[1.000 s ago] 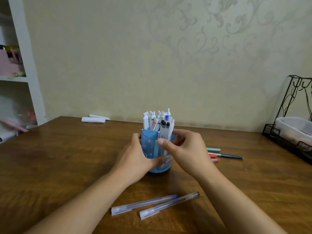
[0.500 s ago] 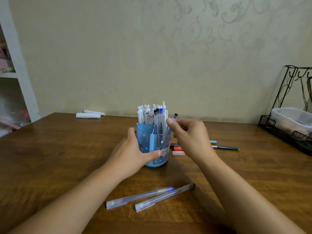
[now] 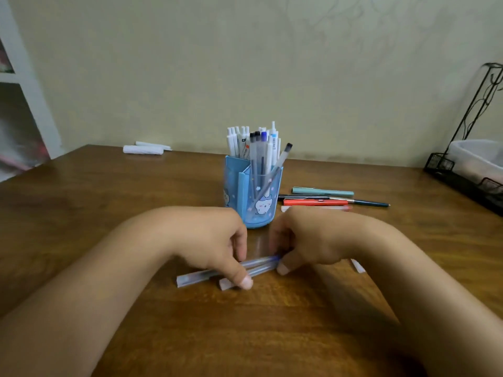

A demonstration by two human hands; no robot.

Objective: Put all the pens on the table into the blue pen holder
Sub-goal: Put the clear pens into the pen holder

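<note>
on the wooden counter (image 3: pixel 109 213), just in front of the blue pen holder (image 3: pixel 253 197), both hands curl over two clear pens (image 3: pixel 258 266) lying side by side. left hand (image 3: pixel 215 240) pinches one; right hand (image 3: pixel 307 240) closes on their capped ends. more pens (image 3: pixel 321 198) lie beside the holder.

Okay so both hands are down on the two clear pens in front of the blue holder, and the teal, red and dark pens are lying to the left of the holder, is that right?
Not quite. The head view shows the teal pen, red pen and dark pen lying to the right of the blue holder. The rest holds: left hand and right hand are on the two clear pens in front of it.
</note>
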